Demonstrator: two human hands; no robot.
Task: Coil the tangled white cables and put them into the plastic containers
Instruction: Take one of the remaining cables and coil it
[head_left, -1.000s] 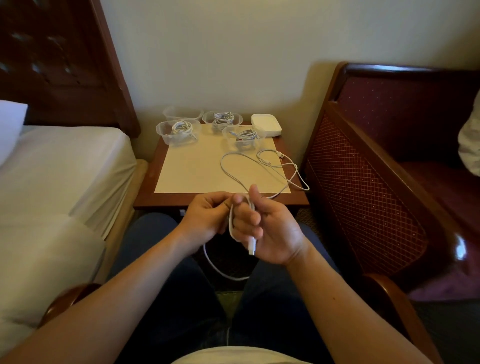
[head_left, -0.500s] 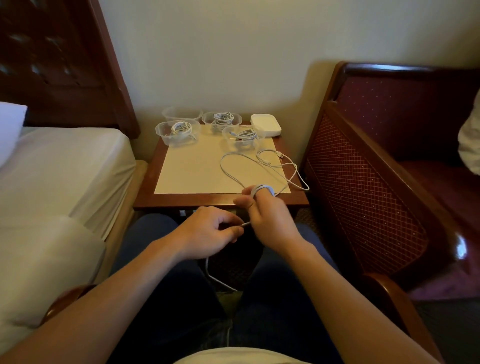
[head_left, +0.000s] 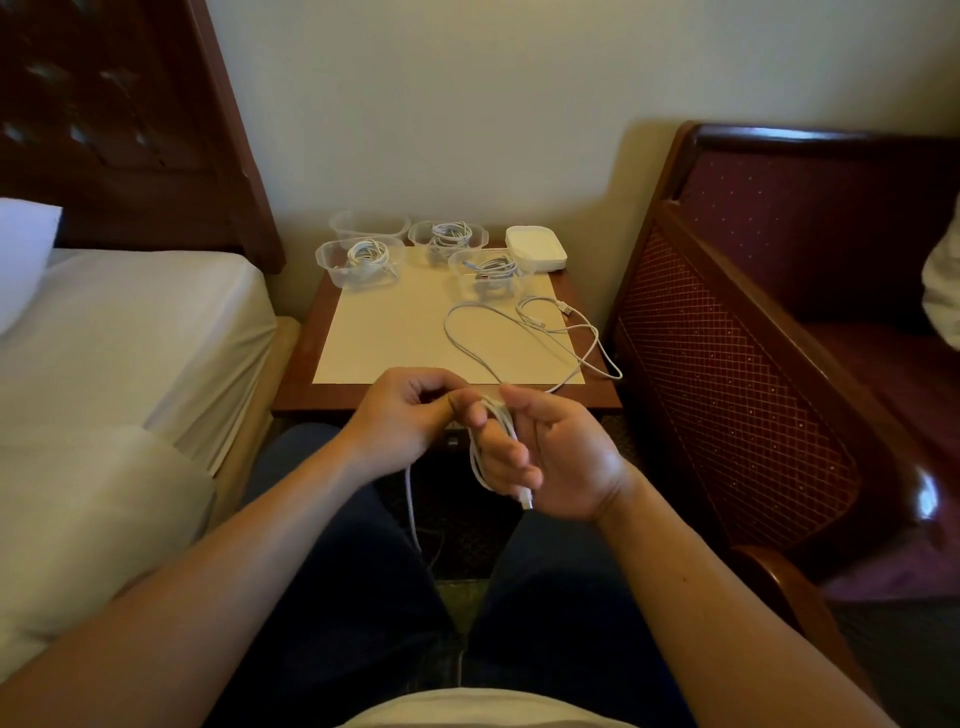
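Your way to the bench (head_left: 296, 384) runs straight ahead, over bare paper mat (head_left: 395, 332) on its left half. On the right, a loose cable (head_left: 519, 338) sprawls. Four plastic containers (head_left: 358, 262) line the back edge; bed (head_left: 130, 332) and armchair (head_left: 727, 338) hem both sides.

The left hand's (head_left: 402, 418) curled fingers hide where it pinches the white cable (head_left: 498, 441). The cable's lower run fades into shadow between the knees. The desk's (head_left: 301, 387) near edge sits partly behind both hands
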